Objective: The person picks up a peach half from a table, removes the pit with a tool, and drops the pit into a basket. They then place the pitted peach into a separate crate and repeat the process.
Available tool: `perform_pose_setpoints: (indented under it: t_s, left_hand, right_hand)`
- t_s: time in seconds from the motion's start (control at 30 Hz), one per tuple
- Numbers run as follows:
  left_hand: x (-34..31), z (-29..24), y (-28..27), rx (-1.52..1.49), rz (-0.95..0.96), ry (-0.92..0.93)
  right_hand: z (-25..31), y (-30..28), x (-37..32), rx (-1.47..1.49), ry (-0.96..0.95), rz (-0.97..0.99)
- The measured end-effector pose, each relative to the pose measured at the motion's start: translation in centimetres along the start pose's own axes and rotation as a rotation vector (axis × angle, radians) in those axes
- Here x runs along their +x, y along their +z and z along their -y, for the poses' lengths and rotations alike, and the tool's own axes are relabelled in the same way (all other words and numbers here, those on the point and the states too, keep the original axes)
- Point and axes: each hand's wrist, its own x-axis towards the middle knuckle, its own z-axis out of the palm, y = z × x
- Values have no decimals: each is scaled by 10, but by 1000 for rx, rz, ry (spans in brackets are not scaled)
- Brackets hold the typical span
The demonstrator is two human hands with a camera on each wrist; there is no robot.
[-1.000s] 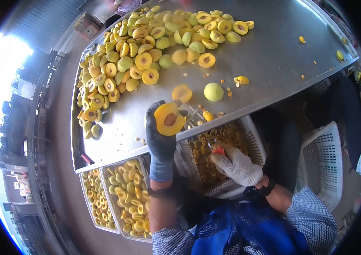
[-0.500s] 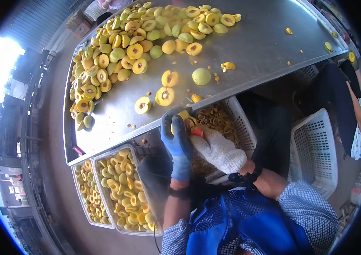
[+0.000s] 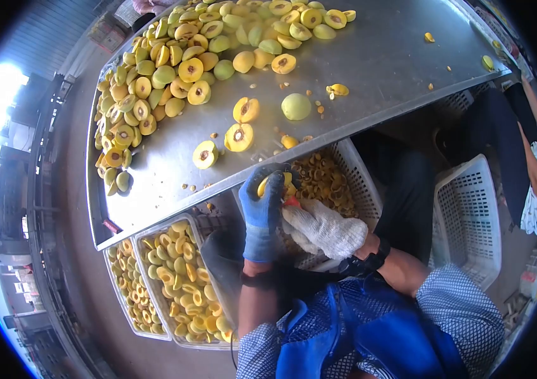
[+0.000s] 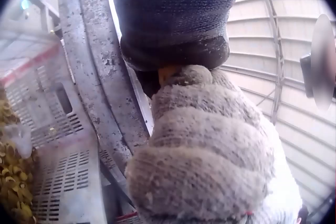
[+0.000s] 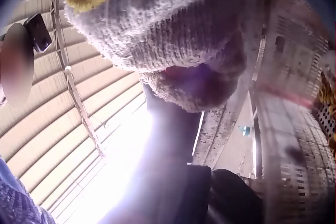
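Note:
In the head view the left hand (image 3: 262, 211), in a blue and dark glove, curls around a yellow fruit half (image 3: 287, 183) just off the table's front edge. Against it, the right hand (image 3: 326, 228) in a white knit glove grips a red-handled tool (image 3: 292, 202); its working end is hidden at the fruit. The left wrist view shows the white glove's curled fingers (image 4: 199, 171) close under the dark glove (image 4: 173, 19). On the table lie fruit halves (image 3: 239, 137) with cut faces up and a whole green fruit (image 3: 295, 107).
A big pile of halved fruit (image 3: 174, 72) covers the metal table's (image 3: 376, 76) far left. Below the hands stands a crate of brown-yellow scraps (image 3: 325, 180). Crates of fruit halves (image 3: 183, 271) are at lower left, a white crate (image 3: 470, 221) at right, near another person's legs.
The left hand has come down from above the table with its fruit half and met the right hand. Two more fruit halves lie on the table. The right hand has moved left with the red-handled tool.

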Motion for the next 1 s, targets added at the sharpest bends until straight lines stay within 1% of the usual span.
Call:
perform_pose_setpoints:
  t_s: [0.07,0.1,0.13,0.17,0.23,0.27,0.37,0.4,0.47,0.5,0.53,0.57,0.63,0.77,0.83,0.87,0.93,0.97,1.0]
  left_hand:
    - [4,-1,-9,26,157,-6]
    - [5,-2,-12,37,235,-8]
    - [6,5,-16,-103,267,-89]
    - [6,8,-18,-133,300,-94]
    - [9,10,-20,-190,369,-102]
    - [7,11,-20,-115,310,-124]
    - [2,24,-9,-210,190,-48]
    - [1,28,-6,-126,144,7]
    - [-3,30,-7,-120,146,17]
    - [-3,31,-7,-116,149,25]
    - [-2,37,1,-336,212,17]
    - [-8,39,5,-387,195,-11]
    - [-16,23,13,-486,158,-58]
    - [-20,30,10,-527,230,-136]
    - [-23,35,9,-628,292,-171]
    - [-25,34,9,-588,233,-163]
    - [-22,28,1,-406,63,-133]
    - [-19,24,-9,-314,-25,-117]
    - [-26,-1,-24,-148,-79,-128]
  right_hand:
    - [12,3,-6,278,198,7]
    - [9,2,-7,346,217,46]
    - [5,2,-7,416,238,87]
    - [3,3,-7,487,253,130]
    - [2,8,-9,500,194,95]
    - [1,9,-10,504,169,79]
    - [0,7,-9,545,231,69]
    - [0,6,-9,565,252,68]
    - [2,6,-10,618,297,76]
    - [-1,5,-10,628,270,108]
    - [-7,3,-11,639,245,140]
    - [-12,2,-12,650,223,173]
    - [-12,-2,-13,439,156,153]
    - [-35,-16,-13,-67,13,-1]
    - [-30,-20,-16,-125,20,59]
    - [-25,-22,-17,-154,19,86]
    - [-24,-33,-20,-96,10,152]
    - [-30,-43,-23,-5,7,193]
    - [-28,-47,-22,92,69,203]
